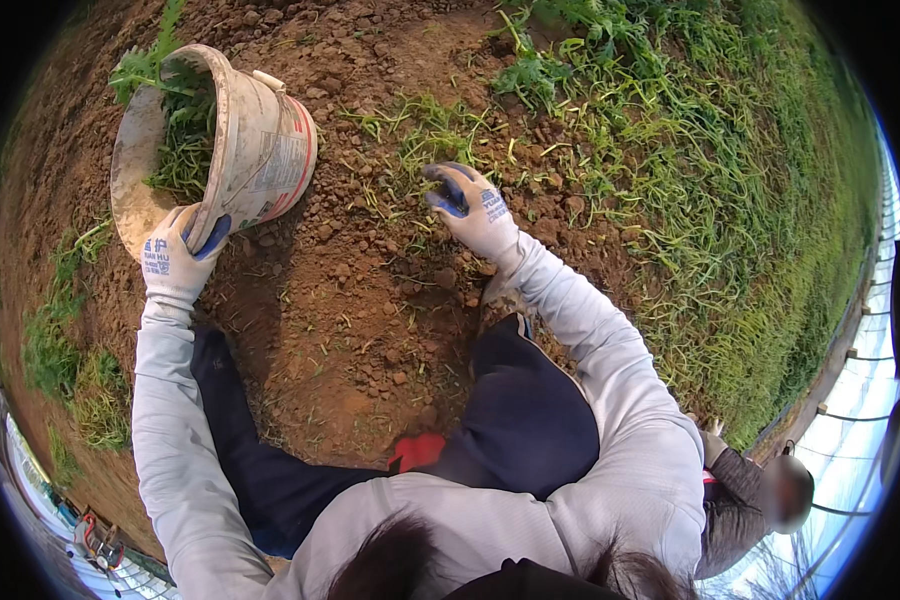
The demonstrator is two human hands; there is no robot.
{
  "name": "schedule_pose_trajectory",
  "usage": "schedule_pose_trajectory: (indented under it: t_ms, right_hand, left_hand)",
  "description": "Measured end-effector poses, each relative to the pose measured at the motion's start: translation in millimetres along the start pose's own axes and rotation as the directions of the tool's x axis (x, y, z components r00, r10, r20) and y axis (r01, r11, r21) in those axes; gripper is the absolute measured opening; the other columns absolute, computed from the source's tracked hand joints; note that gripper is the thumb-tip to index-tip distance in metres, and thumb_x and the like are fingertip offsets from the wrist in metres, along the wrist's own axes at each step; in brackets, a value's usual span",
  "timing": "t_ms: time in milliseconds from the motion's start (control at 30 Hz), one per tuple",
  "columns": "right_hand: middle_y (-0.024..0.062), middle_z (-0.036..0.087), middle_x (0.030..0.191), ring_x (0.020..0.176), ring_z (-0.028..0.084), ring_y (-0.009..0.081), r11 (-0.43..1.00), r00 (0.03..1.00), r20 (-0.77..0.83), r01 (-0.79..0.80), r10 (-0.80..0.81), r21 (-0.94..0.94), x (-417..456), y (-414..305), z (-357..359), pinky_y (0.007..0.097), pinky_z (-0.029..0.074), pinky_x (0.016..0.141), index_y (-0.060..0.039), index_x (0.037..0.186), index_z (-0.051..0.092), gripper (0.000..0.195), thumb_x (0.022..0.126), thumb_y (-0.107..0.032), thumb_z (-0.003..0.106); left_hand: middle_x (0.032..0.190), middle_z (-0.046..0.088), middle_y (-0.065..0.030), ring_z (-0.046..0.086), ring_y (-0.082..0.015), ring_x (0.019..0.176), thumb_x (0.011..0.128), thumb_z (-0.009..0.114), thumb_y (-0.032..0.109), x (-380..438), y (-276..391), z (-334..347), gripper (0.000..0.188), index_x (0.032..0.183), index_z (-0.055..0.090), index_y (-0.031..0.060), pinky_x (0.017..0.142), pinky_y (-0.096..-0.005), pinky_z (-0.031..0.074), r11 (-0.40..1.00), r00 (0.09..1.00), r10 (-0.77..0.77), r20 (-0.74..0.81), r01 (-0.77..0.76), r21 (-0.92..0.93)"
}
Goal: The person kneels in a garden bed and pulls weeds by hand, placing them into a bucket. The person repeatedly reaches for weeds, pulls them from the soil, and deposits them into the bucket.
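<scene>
My left hand (182, 251), in a white knit glove with a blue palm, grips the rim of a dirt-smeared white plastic bucket (270, 157). The bucket is tipped on its side, its mouth facing left. Inside lie green leafy stalks (184, 142), and one leafy sprig pokes out over the rim. My right hand (476, 206), gloved the same way, hovers over loose soil with thumb and fingers curved apart; I see nothing held in it. Just beyond its fingertips are cut greens and stem bits (442, 135) scattered on the soil.
A dense strip of low green plants (735, 225) runs along the right. Brown cloddy soil (367, 322) spreads between my legs. More weeds (52, 352) grow at the left. Another person (735, 502) is at the lower right, near the greenhouse's clear sheeting (844, 442).
</scene>
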State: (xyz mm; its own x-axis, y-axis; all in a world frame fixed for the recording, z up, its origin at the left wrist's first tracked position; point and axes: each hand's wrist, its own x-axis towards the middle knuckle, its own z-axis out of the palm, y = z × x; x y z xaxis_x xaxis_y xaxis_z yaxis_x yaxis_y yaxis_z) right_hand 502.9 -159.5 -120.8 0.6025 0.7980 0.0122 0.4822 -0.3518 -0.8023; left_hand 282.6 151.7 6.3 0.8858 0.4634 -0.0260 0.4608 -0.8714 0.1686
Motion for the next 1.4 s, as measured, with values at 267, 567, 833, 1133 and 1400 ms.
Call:
schedule_pose_trajectory:
  t_ms: [267, 567, 833, 1133, 1400]
  right_hand:
    - [0.0190, 0.055, 0.126, 0.116, 0.055, 0.0333, 0.620, 0.834, -0.170, -0.512, 0.525, -0.595, 38, 106, -45, 0.0402, 0.046, 0.098, -0.0045, 0.123, 0.058, 0.056, 0.084, -0.043, 0.069]
    - [0.0186, 0.065, 0.112, 0.102, 0.063, 0.0349, 0.816, 0.815, -0.080, -0.577, 0.574, -0.023, 30, 152, -62, 0.0403, 0.050, 0.088, -0.0053, 0.116, 0.062, 0.040, 0.087, -0.032, 0.065]
    - [0.0187, 0.055, 0.131, 0.119, 0.054, 0.0344, 0.888, 0.914, 0.026, -0.385, 0.404, -0.253, 21, 117, -47, 0.0392, 0.045, 0.098, -0.0134, 0.137, 0.048, 0.052, 0.090, -0.030, 0.062]
    - [0.0144, 0.062, 0.115, 0.105, 0.061, 0.0330, 0.896, 0.938, -0.087, -0.347, 0.337, -0.278, 27, 132, -26, 0.0400, 0.049, 0.090, -0.0080, 0.113, 0.064, 0.031, 0.085, -0.022, 0.067]
    - [0.0110, 0.067, 0.102, 0.087, 0.065, 0.0217, 0.849, 0.859, -0.157, -0.509, 0.488, -0.142, 11, 146, -96, 0.0311, 0.053, 0.075, -0.0034, 0.116, 0.060, 0.031, 0.091, -0.020, 0.065]
  left_hand:
    - [0.098, 0.067, -0.0171, 0.066, -0.0350, 0.089, 0.074, 0.078, 0.026, -1, -10, 8, 0.042, 0.102, 0.065, -0.0022, 0.081, -0.0381, 0.052, 0.998, 0.999, 0.029, -0.015, -0.029, 0.057]
    - [0.103, 0.066, -0.0175, 0.065, -0.0352, 0.092, 0.071, 0.080, 0.023, -3, -20, 15, 0.048, 0.108, 0.062, -0.0018, 0.083, -0.0391, 0.052, 0.997, 0.998, 0.057, -0.012, -0.056, 0.054]
    - [0.103, 0.066, -0.0173, 0.065, -0.0353, 0.093, 0.070, 0.080, 0.022, -5, -23, 14, 0.049, 0.108, 0.062, -0.0017, 0.083, -0.0395, 0.051, 0.997, 1.000, 0.022, -0.011, -0.021, 0.078]
    - [0.100, 0.066, -0.0176, 0.066, -0.0356, 0.090, 0.072, 0.079, 0.024, -1, -17, 14, 0.044, 0.103, 0.063, -0.0025, 0.081, -0.0389, 0.052, 0.998, 0.999, 0.029, -0.020, -0.028, 0.055]
    - [0.101, 0.066, -0.0178, 0.065, -0.0355, 0.093, 0.073, 0.078, 0.024, 5, -6, 10, 0.044, 0.105, 0.063, -0.0015, 0.082, -0.0397, 0.051, 0.999, 1.000, 0.019, 0.001, -0.019, 0.034]
